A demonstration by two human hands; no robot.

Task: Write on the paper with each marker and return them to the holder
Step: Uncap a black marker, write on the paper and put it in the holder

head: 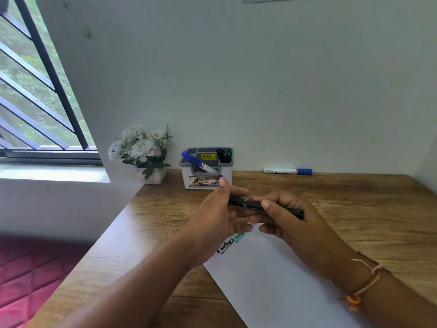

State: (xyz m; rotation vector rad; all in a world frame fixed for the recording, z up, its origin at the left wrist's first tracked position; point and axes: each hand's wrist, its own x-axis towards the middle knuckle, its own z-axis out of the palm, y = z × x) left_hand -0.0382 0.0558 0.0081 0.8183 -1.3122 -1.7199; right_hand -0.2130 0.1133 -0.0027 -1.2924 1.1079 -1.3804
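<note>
The right hand [295, 223] curls round the black marker [250, 204], held level over the paper [272, 280]. The left hand [212, 223] pinches its 9 o'clock end, probably the cap. Work the cap straight along the barrel. The holder [228, 176] stands at 12 o'clock.

Forearms extended, left hand [212, 217] and right hand [299, 227] each grip one end of a black marker [246, 203].
</note>
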